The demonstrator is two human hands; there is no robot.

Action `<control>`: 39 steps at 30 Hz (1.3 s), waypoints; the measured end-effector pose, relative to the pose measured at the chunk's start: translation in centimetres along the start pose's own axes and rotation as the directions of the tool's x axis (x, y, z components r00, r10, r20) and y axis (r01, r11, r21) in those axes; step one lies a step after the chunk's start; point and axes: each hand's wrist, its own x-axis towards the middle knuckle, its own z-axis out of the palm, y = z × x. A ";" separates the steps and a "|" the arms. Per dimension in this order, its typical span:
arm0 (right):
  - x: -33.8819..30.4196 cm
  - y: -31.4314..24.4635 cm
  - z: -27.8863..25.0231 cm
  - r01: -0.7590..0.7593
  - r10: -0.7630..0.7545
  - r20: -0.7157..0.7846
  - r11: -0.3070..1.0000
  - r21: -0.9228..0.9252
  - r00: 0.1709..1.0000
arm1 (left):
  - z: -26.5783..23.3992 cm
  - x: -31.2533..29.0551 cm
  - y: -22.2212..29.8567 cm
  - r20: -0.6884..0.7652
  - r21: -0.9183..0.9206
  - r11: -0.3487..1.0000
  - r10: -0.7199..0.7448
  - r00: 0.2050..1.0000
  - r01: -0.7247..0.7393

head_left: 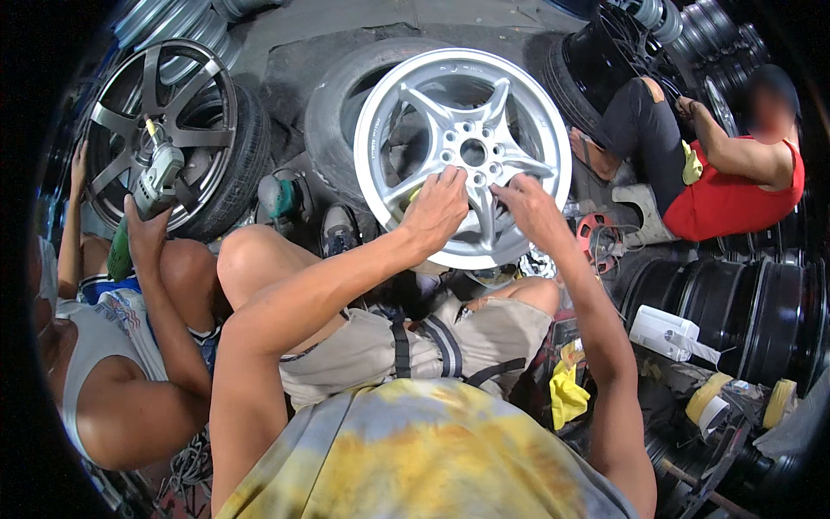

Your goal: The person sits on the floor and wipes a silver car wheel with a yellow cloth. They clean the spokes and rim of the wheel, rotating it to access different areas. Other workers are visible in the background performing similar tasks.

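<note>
Silver and smooth, the five-spoke alloy wheel point(462, 156) stands tilted against a black rubber tyre point(333, 130) above the person's knees, the left hand point(437, 208) pressing a yellowish scrap to a spoke, the right hand point(529, 208) resting loosely spread, fingertips on the neighbouring spoke.

alloy rim point(462, 156) centre before a tyre point(333, 130), spoked wheel point(164, 130) left, black rims point(761, 316) right

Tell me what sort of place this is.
Most likely a wheel repair or refinishing workshop. The left hand and right hand rest on a silver alloy rim; a co-worker holds a green angle grinder by a dark spoked wheel, and black rims are stacked at right.
</note>
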 end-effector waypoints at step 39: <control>2.4 2.1 -2.6 0.109 -0.068 0.154 0.955 -0.275 0.986 | -1.3 1.6 0.2 0.076 -0.257 0.966 -0.020 0.997 0.039</control>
